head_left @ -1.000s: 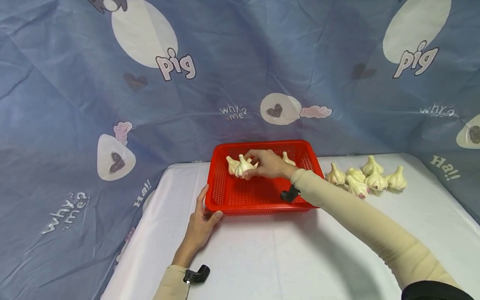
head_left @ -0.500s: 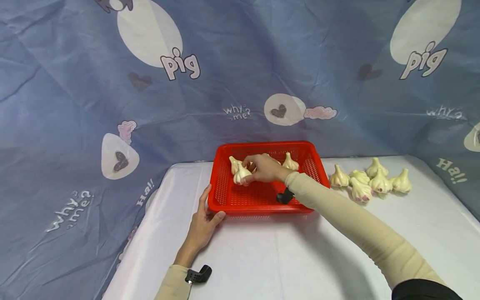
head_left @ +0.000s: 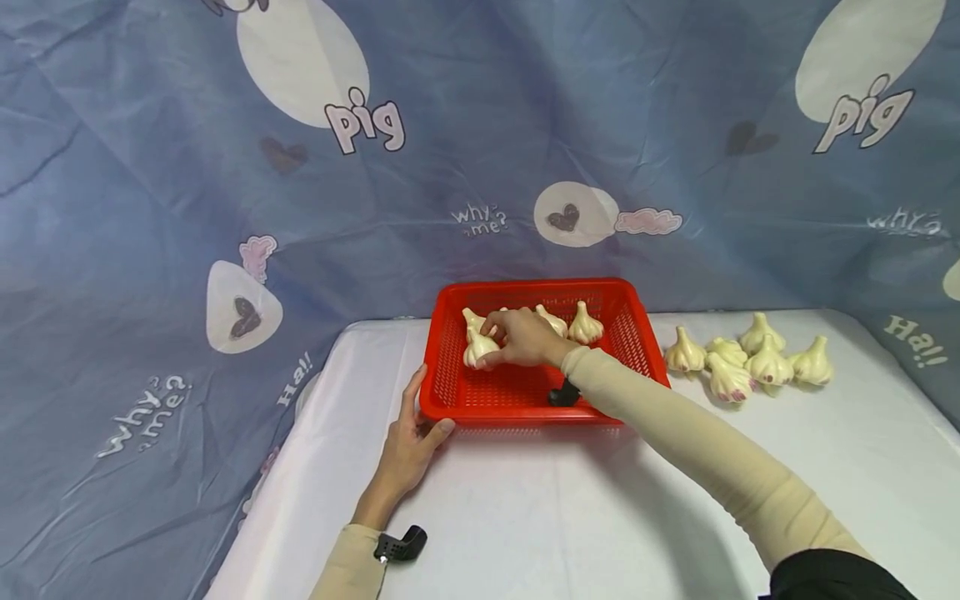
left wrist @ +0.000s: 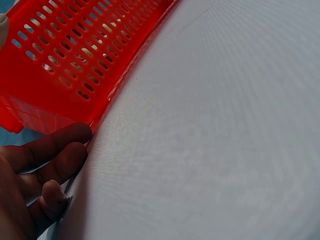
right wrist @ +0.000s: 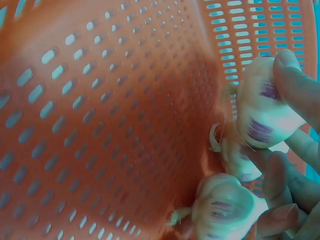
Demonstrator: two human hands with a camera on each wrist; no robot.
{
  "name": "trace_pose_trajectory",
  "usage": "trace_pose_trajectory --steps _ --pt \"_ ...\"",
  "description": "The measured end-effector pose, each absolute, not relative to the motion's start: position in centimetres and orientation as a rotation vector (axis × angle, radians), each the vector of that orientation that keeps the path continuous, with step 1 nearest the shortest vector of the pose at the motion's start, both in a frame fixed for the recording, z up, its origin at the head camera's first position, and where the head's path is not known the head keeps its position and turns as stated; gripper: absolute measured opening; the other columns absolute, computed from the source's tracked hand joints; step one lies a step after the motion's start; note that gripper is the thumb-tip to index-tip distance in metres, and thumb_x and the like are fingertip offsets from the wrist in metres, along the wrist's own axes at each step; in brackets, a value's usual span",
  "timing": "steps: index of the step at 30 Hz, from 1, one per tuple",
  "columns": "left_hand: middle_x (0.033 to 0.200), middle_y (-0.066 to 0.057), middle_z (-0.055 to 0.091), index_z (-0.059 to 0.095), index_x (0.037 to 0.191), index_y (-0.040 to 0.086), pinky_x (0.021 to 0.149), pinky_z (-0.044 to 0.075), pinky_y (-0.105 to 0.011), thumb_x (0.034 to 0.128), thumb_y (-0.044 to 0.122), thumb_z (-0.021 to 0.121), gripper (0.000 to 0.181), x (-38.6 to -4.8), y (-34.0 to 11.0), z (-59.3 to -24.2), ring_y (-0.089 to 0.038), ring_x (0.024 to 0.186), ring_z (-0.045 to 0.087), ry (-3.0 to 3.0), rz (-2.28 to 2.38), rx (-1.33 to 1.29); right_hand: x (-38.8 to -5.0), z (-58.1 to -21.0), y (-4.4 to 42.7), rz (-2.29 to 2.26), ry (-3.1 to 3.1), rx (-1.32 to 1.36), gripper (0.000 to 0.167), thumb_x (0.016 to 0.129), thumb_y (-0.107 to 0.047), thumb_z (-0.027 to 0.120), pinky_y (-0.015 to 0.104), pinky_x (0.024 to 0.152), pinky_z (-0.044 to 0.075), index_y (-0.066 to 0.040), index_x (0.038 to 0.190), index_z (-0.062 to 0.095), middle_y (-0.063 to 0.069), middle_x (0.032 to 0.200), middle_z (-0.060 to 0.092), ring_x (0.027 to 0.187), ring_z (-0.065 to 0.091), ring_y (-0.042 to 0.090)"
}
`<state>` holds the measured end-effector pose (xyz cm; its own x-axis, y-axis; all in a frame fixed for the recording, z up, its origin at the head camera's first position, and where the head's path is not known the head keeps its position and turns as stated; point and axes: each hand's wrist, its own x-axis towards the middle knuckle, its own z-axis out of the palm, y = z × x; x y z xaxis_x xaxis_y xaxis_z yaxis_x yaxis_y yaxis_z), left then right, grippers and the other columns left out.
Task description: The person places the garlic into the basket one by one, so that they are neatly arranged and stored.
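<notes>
Garlic point(head_left: 477, 350) is in my right hand point(head_left: 525, 337), with my thumb on one side and my fingers on the other. It is inside the red basket point(head_left: 525, 414), near the left end, just in front of the left bulb point(head_left: 472, 317).

A second ago, I had it a bit more to the right and farther back. Now it has gone left and a little nearer to me. My hand has moved left too, so I can see the two back bulbs point(head_left: 585, 323) much better. I think this means the garlic is almost down, but that bit of the job isn't done, because my fingers have not let go. I can't tell if it touches the basket floor.

My left hand point(head_left: 408, 450) has not moved from the basket's near left corner. The thumb is at the front and the fingers are along the side. I think that helps keep the basket from sliding.

The pile of bulbs point(head_left: 768, 364) on the white table point(head_left: 510, 517) looks the same as before, off to the right of the basket.
</notes>
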<state>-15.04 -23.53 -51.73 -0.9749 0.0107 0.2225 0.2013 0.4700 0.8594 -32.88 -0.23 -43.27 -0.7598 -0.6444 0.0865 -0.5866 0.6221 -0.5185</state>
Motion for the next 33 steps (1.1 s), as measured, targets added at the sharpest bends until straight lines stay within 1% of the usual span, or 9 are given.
trace_pose_trajectory --steps 3,8,15,20,24,27,33 --pt "0.139 -0.014 0.071 0.017 0.167 0.049 0.107 0.049 -0.062 0.0967 0.029 0.076 0.094 -15.1 -23.6 -51.7 -0.030 0.125 0.071 -2.525 -1.517 -0.187 -33.0 -43.3 -0.5 -0.800 2.757 -1.033 0.058 0.077 -0.053 0.093 0.038 0.087 0.058 -0.018 0.118 0.074 0.001 0.108 0.082 0.096 0.076 0.017" --pt "0.138 -0.014 0.072 0.017 0.167 0.049 0.107 0.049 -0.063 0.0967 0.029 0.076 0.094 -15.1 -23.6 -51.7 -0.029 0.124 0.071 -2.525 -1.518 -0.187 -33.3 -43.3 -0.8 -0.765 2.783 -1.043 0.057 0.072 -0.054 0.096 0.039 0.085 0.058 -0.018 0.112 0.075 -0.001 0.103 0.082 0.097 0.076 0.017" --pt "0.132 -0.013 0.075 0.018 0.168 0.046 0.105 0.049 -0.060 0.0962 0.031 0.077 0.094 -15.0 -23.7 -51.5 -0.028 0.121 0.073 -2.520 -1.509 -0.191 -33.6 -43.6 -1.1 -0.743 2.788 -1.079 0.058 0.070 -0.056 0.097 0.038 0.085 0.058 -0.019 0.109 0.076 -0.004 0.101 0.082 0.096 0.075 0.016" --pt "0.132 -0.013 0.075 0.017 0.167 0.048 0.105 0.049 -0.059 0.0960 0.032 0.077 0.094 -14.9 -23.8 -51.5 -0.026 0.122 0.072 -2.531 -1.501 -0.179 -33.7 -43.7 -1.4 -0.703 2.802 -1.097 0.055 0.067 -0.058 0.097 0.037 0.081 0.056 -0.022 0.103 0.077 -0.007 0.094 0.080 0.091 0.072 0.013" --pt "0.132 -0.014 0.075 0.017 0.168 0.045 0.105 0.050 -0.058 0.0965 0.036 0.077 0.093 -14.9 -23.7 -51.5 -0.027 0.122 0.072 -2.528 -1.504 -0.188 -33.7 -43.8 -1.6 -0.642 2.839 -1.107 0.052 0.065 -0.061 0.097 0.038 0.074 0.054 -0.025 0.098 0.078 -0.009 0.086 0.076 0.083 0.068 0.014" --pt "0.130 -0.013 0.076 0.018 0.168 0.045 0.103 0.051 -0.056 0.0966 0.037 0.077 0.093 -14.9 -23.6 -51.5 -0.026 0.120 0.073 -2.533 -1.503 -0.190 -33.7 -43.9 -1.6 -0.589 2.861 -1.127 0.051 0.063 -0.062 0.097 0.039 0.072 0.053 -0.027 0.095 0.079 -0.009 0.083 0.073 0.081 0.066 0.014" --pt "0.131 -0.012 0.076 0.018 0.168 0.046 0.102 0.053 -0.053 0.0963 0.034 0.077 0.093 -15.0 -23.5 -51.8 -0.024 0.119 0.073 -2.530 -1.499 -0.201 -33.7 -44.3 -1.4 -0.537 2.875 -1.184 0.053 0.061 -0.061 0.098 0.040 0.071 0.052 -0.026 0.096 0.079 -0.007 0.082 0.069 0.080 0.063 0.016"
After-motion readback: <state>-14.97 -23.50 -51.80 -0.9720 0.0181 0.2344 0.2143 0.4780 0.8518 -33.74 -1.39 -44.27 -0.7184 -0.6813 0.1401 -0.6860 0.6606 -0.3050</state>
